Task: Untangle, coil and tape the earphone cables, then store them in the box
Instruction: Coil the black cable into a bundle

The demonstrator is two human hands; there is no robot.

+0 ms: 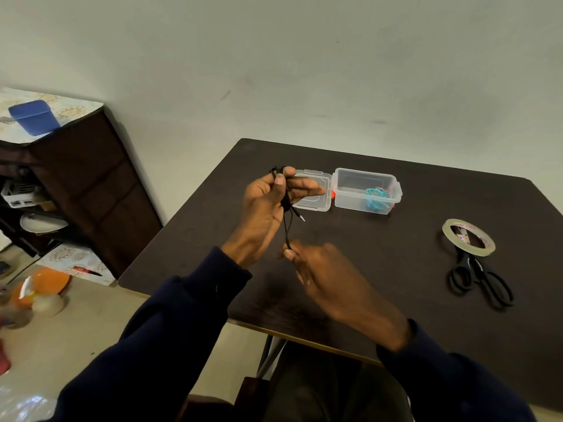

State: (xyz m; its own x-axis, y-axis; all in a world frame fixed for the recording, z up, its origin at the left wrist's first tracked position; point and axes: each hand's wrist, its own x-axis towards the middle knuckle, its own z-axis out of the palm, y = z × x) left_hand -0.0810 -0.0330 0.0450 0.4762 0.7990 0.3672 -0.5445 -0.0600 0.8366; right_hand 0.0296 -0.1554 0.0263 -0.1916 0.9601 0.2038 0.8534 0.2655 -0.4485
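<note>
left grip (265,205) holds the black cable (286,229) bunched in its fingers, raised over the table (365,269), near the box (365,172). right grip (329,275) looks to pinch the hanging tail, blurred. cable is light and limp and likely springs loose: hold the bundle mid-coil, keep the tail taut. tape (469,236) lies well apart.

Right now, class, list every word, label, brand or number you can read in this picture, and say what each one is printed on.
No text reads clearly here.
Tape roll: small coloured label inside the core, too blurred to read.
Scissors: pale mark on the black handles, too small to read.
Clear plastic box and its lid: no print visible.
</note>
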